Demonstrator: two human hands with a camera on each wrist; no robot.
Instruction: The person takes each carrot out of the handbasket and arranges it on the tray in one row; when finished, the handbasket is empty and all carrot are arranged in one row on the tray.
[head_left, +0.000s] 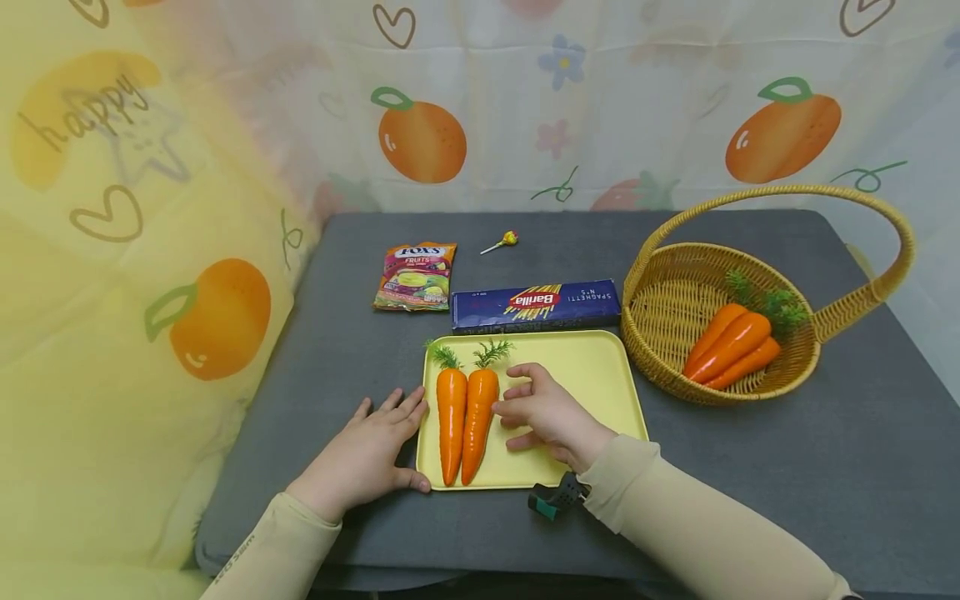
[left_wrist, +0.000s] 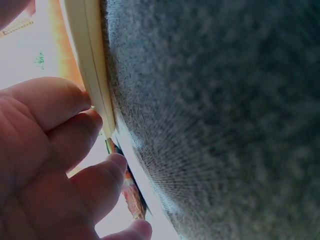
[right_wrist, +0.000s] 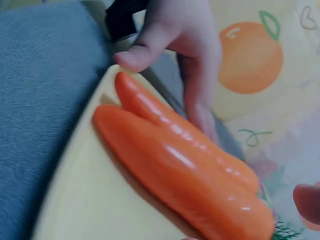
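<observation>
Both sleeves point(head_left: 701, 518) are beige, the left lettered.

Grey table point(head_left: 697, 433) — orange-printed curtain point(head_left: 495, 108) behind, yellowish at left

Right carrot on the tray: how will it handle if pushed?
The right carrot is probably slippery, given its glossy skin. Its rounded, tapering body would likely roll in a curve, though the left carrot may block it on that side.
</observation>
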